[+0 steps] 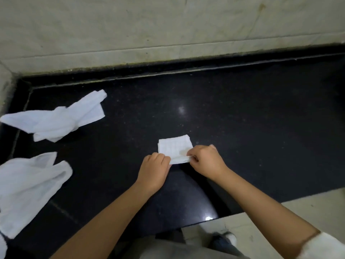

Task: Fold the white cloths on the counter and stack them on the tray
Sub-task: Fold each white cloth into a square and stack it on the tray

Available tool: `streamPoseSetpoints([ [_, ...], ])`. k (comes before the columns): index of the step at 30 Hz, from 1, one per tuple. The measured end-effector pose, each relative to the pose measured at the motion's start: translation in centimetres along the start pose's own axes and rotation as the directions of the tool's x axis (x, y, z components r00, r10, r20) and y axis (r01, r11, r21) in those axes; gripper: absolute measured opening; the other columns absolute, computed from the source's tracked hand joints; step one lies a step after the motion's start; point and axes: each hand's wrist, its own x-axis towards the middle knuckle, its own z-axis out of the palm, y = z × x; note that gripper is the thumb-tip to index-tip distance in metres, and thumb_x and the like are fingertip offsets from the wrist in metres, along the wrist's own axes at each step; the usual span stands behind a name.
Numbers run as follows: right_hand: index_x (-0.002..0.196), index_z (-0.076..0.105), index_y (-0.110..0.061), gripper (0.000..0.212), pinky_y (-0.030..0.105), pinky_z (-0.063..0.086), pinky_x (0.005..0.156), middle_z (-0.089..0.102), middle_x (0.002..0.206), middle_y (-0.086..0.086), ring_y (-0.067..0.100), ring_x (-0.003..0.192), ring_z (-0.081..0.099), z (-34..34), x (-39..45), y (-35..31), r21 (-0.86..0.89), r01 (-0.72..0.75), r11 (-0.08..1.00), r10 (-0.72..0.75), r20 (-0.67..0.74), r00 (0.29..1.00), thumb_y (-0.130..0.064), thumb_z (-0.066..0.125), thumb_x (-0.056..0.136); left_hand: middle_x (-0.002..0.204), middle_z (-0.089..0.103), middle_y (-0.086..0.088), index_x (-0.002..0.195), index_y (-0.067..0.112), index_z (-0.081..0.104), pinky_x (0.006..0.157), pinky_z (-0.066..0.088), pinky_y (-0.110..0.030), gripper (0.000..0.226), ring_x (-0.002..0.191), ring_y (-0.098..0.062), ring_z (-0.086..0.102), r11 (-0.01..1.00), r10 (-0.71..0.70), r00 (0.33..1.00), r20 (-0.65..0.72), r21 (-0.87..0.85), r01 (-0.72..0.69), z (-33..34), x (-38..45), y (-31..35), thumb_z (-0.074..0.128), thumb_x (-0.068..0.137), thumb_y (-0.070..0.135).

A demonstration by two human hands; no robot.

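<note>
a small folded white cloth (174, 146) is laid flat on the black counter (242, 131), roughly at the middle of the scene and close to the counter's near edge. its near edge is gripped at both corners: the left corner is pinched by the left hand (154, 170), whose fingers are curled around the cloth's edge, and the right corner is pinched by the right hand (205, 160), with thumb and fingers closed on the layered fabric. the layers at the near edge appear slightly lifted off the counter, though this is hard to tell from the blurred fabric.

two more white cloths are seen on the left side of the counter, well apart from the folded one. a crumpled cloth (57, 118) is spread loosely at the far left, near the corner where the counter meets the wall. a larger unfolded cloth (28, 187) is draped at the near left, partly cut off by the frame's edge.

a pale tiled wall (168, 28) is seen beyond the counter's far edge. pale floor tiles (261, 221) and a shoe (223, 240) are visible below the counter at the near right.
</note>
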Motion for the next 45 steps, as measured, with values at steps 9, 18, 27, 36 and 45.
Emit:
streamPoseSetpoints([
  [9, 0.095, 0.071, -0.007, 0.019, 0.003, 0.035, 0.064, 0.065, 0.092, 0.006, 0.01, 0.081, 0.052, -11.3, -12.0, 15.6, 0.29, -0.152, 0.945, 0.222, -0.227, 0.948, -0.005, 0.057, 0.082, 0.061, 0.054, 0.0, 0.066, 0.013, 0.055, 0.041, 0.037, -0.021, 0.029, 0.052, -0.018, 0.052, 0.951, 0.302, 0.938, -0.169, -0.017, -0.31, -2.6, 11.9, 17.3, 0.037, 0.084, 0.027],
  [18, 0.063, 0.068, -0.014, 0.011, 0.025, 0.04, 0.049, 0.063, 0.065, 0.001, 0.024, 0.055, 0.062, -21.0, -25.2, 32.2, -0.148, -0.267, 0.952, 0.151, -0.532, 0.833, -0.018, 0.059, 0.067, 0.065, 0.055, 0.002, 0.071, 0.015, 0.061, 0.041, 0.041, -0.023, 0.029, 0.054, -0.018, 0.052, 0.819, 0.552, 0.789, -0.27, -0.003, -0.574, -4.5, 22.7, 39.1, 0.037, 0.083, 0.029],
  [27, 0.065, 0.06, -0.014, 0.021, 0.029, 0.033, 0.054, 0.057, 0.062, 0.0, 0.024, 0.057, 0.057, -31.4, -30.3, 47.6, -0.241, -0.41, 0.88, 0.133, -0.702, 0.699, -0.021, 0.042, 0.069, 0.068, 0.061, -0.003, 0.071, 0.01, 0.067, 0.042, 0.041, -0.026, 0.025, 0.055, -0.023, 0.055, 0.711, 0.623, 0.633, -0.46, -0.006, -0.703, -6.1, 36.9, 55.7, 0.044, 0.075, 0.021],
  [36, 0.067, 0.053, -0.007, 0.022, 0.027, 0.028, 0.057, 0.054, 0.068, 0.011, 0.026, 0.063, 0.053, -48.1, -27.6, 65.4, -0.184, -0.396, 0.899, 0.142, -0.734, 0.664, -0.019, 0.036, 0.065, 0.062, 0.057, -0.007, 0.063, 0.007, 0.061, 0.039, 0.041, -0.03, 0.024, 0.052, -0.028, 0.053, 0.71, 0.618, 0.603, -0.505, 0.03, -0.703, -8.8, 57.0, 70.1, 0.043, 0.071, 0.021],
  [45, 0.084, 0.059, -0.004, 0.011, 0.03, 0.036, 0.066, 0.055, 0.087, 0.013, 0.029, 0.082, 0.053, -63.4, -23.0, 78.6, -0.144, -0.346, 0.927, 0.081, -0.825, 0.56, -0.005, 0.052, 0.075, 0.081, 0.061, -0.014, 0.082, 0.004, 0.065, 0.055, 0.048, -0.037, 0.03, 0.076, -0.033, 0.059, 0.823, 0.497, 0.687, -0.53, 0.035, -0.568, -15.3, 72.7, 79.9, 0.043, 0.08, 0.023],
])
